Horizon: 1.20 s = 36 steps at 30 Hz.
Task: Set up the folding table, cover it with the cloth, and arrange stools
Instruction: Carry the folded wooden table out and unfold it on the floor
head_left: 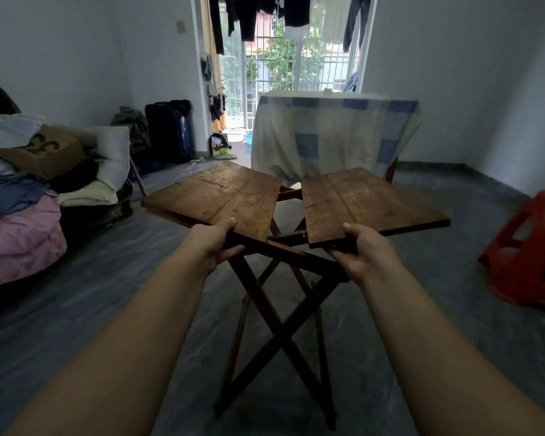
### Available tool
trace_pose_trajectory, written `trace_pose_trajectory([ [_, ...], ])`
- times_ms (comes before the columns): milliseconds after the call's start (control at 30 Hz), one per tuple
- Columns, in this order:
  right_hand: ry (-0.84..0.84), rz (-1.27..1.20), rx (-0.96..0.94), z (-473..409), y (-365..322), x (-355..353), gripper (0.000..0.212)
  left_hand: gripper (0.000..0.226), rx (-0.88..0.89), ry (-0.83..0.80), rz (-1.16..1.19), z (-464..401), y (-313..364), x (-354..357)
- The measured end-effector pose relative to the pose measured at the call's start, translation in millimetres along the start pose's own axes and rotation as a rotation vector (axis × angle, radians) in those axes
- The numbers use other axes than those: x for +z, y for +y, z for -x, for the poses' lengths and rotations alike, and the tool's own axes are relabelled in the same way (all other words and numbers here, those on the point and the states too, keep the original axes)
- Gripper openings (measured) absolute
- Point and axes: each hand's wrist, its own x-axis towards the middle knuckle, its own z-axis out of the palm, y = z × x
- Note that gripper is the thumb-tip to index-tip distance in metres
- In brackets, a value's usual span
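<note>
At mid-floor, head view: folding table (283, 247) stands on crossed legs, its two leaves not yet joined, a gap between them, each tilted slightly. Left hand (216, 245) grips the near edge of the left leaf (221, 195), thumb on top; right hand (364, 250) grips the near edge of the right leaf (365, 201) likewise. Judgement: spread the legs evenly and lower both leaves together until the inner edges meet flat; keep fingers clear of the gap and of the frame below. Cloth (331, 136) hangs draped behind the table; red stool (529, 250) near the right wall.
</note>
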Motion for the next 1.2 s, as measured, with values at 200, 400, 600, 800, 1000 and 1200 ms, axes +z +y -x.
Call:
trace_pose_trajectory([
  [200, -0.009, -0.059, 0.066, -4.6, 22.6, 0.8, 0.031, 0.034, -0.094, -0.082, -0.085, 6.4, -12.8, -1.2],
  [400, 0.035, 0.055, 0.064, -6.6, 51.0, 12.5, 0.03, 0.029, -0.087, -0.076, 0.079, 6.4, -37.4, 5.0],
  [600, 0.113, 0.172, 0.018, -12.1, 64.1, 1.4, 0.025, 0.03, -0.048, -0.051, 0.122, 4.4, -54.2, 2.4],
  [800, 0.106, 0.23, 0.009, -12.9, 85.8, -19.0, 0.032, 0.04, -0.079, -0.029, 0.166, -2.1, -87.3, -0.9],
  [1000, 0.17, 0.249, 0.098, -15.8, 105.6, -37.2, 0.032, 0.037, -0.11, -0.032, 0.224, 1.0, -106.1, -8.9],
  [1200, 0.205, 0.266, 0.11, -16.0, 119.9, -46.1, 0.046, 0.046, -0.118, -0.028, 0.241, 8.2, -118.5, -15.2],
])
